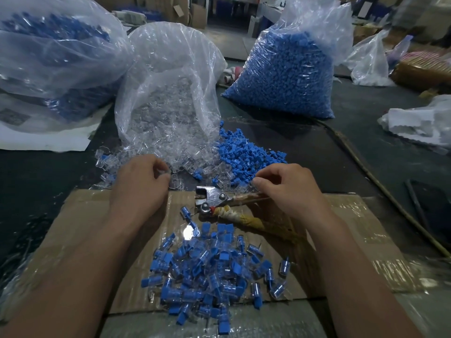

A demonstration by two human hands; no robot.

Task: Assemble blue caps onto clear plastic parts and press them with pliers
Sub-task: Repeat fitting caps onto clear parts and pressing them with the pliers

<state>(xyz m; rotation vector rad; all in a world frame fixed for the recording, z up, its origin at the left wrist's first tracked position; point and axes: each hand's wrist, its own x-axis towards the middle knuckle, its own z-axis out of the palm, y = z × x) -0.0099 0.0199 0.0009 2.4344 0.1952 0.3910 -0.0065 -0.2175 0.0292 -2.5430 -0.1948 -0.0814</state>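
Note:
My left hand [141, 181] is at the near edge of the loose clear plastic parts [156, 152], thumb and fingers curled round one clear part [168, 172]. My right hand [285, 189] is curled over the upper handle of the pliers [214, 198], its fingertips pinched at the edge of the loose blue caps [246, 154]; no cap shows between them. The pliers' jaws are apart and point left, and the tape-wrapped lower handle lies on the cardboard [85, 223]. A heap of assembled blue-and-clear pieces [207, 272] lies between my forearms.
A bag of clear parts [170, 89] stands open behind the loose pile. A full bag of blue caps [285, 69] is at back right and another bag [53, 50] at back left. A stick [366, 176] crosses the dark table on the right.

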